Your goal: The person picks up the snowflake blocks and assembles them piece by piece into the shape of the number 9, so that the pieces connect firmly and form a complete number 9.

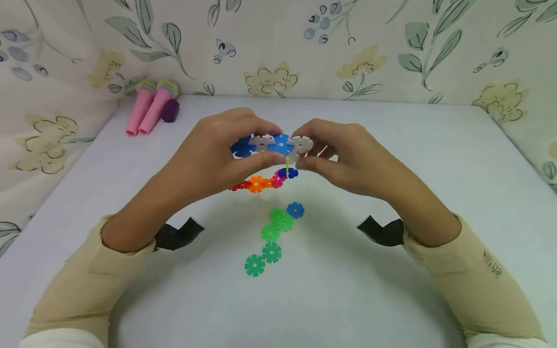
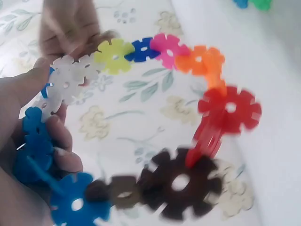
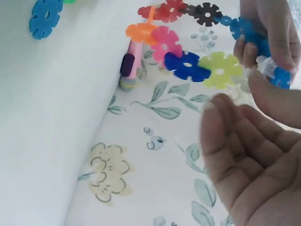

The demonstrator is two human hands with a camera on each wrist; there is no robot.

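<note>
A loop of interlocking plastic flower discs (image 2: 181, 183) hangs in the air between the two hands. Around it run blue, white, yellow, dark blue, pink, orange, red and dark brown pieces. The left hand (image 1: 209, 145) grips its blue and white stretch, thumb below and forefinger above a blue disc (image 1: 280, 144). From the other side, the right hand (image 1: 348, 147) curls its forefinger and thumb about a white disc (image 1: 301, 144) beside that blue one. A yellow disc (image 3: 220, 69) sits close to the right fingertips, and the left fingers hide part of the blue stretch.
Several green discs (image 1: 271, 233) and one blue disc (image 1: 296, 210) lie in a line on the white table (image 1: 278, 309), nearer the person. Two pink toy microphones (image 1: 152, 108) and a dark purple piece (image 1: 170, 110) lie at the back left. Flower-patterned cloth (image 1: 270, 48) rises behind.
</note>
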